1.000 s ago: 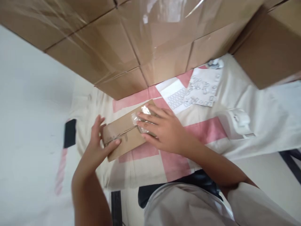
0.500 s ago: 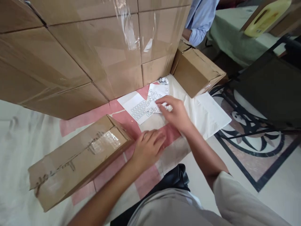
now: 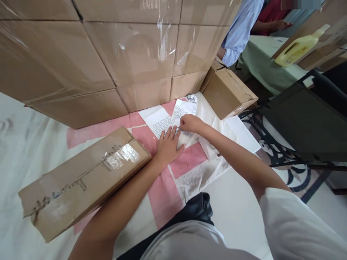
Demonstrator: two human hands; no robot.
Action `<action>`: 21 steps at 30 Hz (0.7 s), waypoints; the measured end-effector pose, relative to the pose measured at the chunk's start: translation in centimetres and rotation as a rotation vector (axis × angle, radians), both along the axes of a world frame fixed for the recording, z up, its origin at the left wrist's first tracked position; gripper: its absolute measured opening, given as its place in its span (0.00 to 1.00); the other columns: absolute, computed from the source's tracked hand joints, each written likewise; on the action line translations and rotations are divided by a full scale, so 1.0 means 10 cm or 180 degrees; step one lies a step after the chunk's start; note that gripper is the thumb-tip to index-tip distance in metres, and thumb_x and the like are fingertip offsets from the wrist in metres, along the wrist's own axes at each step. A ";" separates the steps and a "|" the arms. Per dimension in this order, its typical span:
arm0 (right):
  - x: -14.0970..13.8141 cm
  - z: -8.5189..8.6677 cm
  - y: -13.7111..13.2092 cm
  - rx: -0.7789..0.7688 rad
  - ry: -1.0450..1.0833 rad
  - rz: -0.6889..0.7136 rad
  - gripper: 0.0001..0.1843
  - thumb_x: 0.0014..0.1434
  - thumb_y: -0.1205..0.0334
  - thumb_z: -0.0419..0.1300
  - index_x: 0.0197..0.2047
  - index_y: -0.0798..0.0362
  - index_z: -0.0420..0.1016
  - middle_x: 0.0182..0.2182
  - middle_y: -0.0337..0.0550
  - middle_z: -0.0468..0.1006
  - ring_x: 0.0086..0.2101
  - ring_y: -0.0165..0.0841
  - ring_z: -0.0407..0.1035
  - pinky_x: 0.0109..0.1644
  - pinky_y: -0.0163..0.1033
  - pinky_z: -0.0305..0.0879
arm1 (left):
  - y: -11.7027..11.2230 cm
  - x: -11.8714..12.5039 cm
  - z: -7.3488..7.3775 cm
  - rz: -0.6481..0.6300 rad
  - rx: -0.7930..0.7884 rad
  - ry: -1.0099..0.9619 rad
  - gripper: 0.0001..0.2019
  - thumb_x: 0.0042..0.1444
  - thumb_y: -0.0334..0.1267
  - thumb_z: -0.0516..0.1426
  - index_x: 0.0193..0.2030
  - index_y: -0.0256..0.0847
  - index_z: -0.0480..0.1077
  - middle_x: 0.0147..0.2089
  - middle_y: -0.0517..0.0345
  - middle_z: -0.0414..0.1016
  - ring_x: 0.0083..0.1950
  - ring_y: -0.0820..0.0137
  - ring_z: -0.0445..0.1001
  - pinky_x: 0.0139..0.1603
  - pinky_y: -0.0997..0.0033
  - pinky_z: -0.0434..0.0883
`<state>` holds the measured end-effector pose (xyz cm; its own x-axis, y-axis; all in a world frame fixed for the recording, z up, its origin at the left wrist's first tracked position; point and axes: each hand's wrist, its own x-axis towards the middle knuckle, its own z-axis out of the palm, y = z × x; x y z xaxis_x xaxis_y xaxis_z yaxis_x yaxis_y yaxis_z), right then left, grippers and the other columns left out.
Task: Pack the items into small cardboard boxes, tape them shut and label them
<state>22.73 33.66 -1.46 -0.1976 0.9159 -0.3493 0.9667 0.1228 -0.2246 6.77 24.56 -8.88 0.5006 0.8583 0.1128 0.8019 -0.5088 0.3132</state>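
Note:
My left hand (image 3: 168, 145) lies flat with its fingers spread, the fingertips on the lower edge of a white sheet of paper (image 3: 150, 117). Rows of small outlined rectangles cover part of that sheet. My right hand (image 3: 191, 124) is closed in a pinch just right of the left fingertips; whatever is between its fingers is too small or hidden to name. Beneath and behind it is a second white sheet (image 3: 187, 105) scattered with small rectangular pieces. A little heap of similar small pieces (image 3: 192, 98) sits at the far edge, close to the boxes.
Stacked cardboard boxes (image 3: 130, 54) wall off the far side. A long taped carton (image 3: 84, 184) lies at left, another box (image 3: 230, 90) at right. More paper (image 3: 241, 135) lies under my right forearm. Beyond are a dark chair (image 3: 306, 122), a yellow jug (image 3: 296, 50) and a person's blue sleeve (image 3: 244, 29).
My left hand has moved forward and flattened onto the sheet's edge. My right hand has come down toward the paper and closed its fingers. The view has shifted slightly.

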 end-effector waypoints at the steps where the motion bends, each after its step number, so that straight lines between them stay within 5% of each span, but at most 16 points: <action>1: -0.01 -0.01 0.00 0.0013 -0.0030 0.0005 0.03 0.59 0.65 0.65 0.37 0.55 0.80 0.39 0.50 0.83 0.38 0.37 0.74 0.38 0.37 0.61 | 0.00 0.00 0.00 0.0006 -0.0002 -0.0009 0.36 0.69 0.52 0.47 0.76 0.32 0.52 0.80 0.44 0.48 0.81 0.52 0.47 0.80 0.43 0.48; 8: 0.10 0.10 -0.10 0.0268 0.0032 0.0246 0.11 0.66 0.73 0.52 0.43 0.58 0.76 0.42 0.53 0.82 0.39 0.37 0.73 0.39 0.37 0.60 | 0.01 0.01 -0.01 0.0014 0.0021 -0.0082 0.35 0.69 0.52 0.47 0.76 0.29 0.53 0.80 0.44 0.49 0.80 0.52 0.48 0.79 0.44 0.49; 11: 0.12 0.13 -0.15 0.0421 0.0081 0.0236 0.10 0.69 0.66 0.53 0.51 0.56 0.72 0.44 0.50 0.82 0.41 0.36 0.73 0.38 0.36 0.59 | 0.01 0.00 -0.01 0.0015 0.0062 -0.0074 0.35 0.69 0.52 0.47 0.75 0.29 0.53 0.80 0.45 0.49 0.80 0.53 0.48 0.80 0.45 0.49; 14: 0.08 0.09 -0.17 0.0293 -0.0202 0.0110 0.09 0.66 0.58 0.60 0.44 0.55 0.75 0.42 0.51 0.82 0.40 0.39 0.73 0.35 0.37 0.56 | 0.01 0.01 -0.02 0.0024 0.0069 -0.0056 0.35 0.69 0.53 0.47 0.75 0.30 0.53 0.80 0.46 0.50 0.80 0.54 0.48 0.80 0.46 0.49; 17: 0.05 0.09 -0.16 0.0160 -0.0240 0.0255 0.03 0.62 0.65 0.60 0.35 0.53 0.74 0.39 0.47 0.82 0.39 0.37 0.72 0.34 0.36 0.54 | 0.01 0.01 -0.02 0.0054 0.0053 -0.0038 0.35 0.69 0.53 0.47 0.76 0.31 0.53 0.80 0.46 0.50 0.80 0.54 0.48 0.80 0.46 0.50; 21: 0.14 0.27 -0.21 0.0771 0.0170 0.0266 0.05 0.59 0.69 0.57 0.34 0.53 0.73 0.34 0.43 0.79 0.35 0.34 0.68 0.35 0.36 0.53 | 0.01 0.01 0.00 0.0065 0.0005 -0.0044 0.35 0.69 0.52 0.47 0.75 0.32 0.54 0.80 0.48 0.50 0.80 0.55 0.49 0.80 0.47 0.51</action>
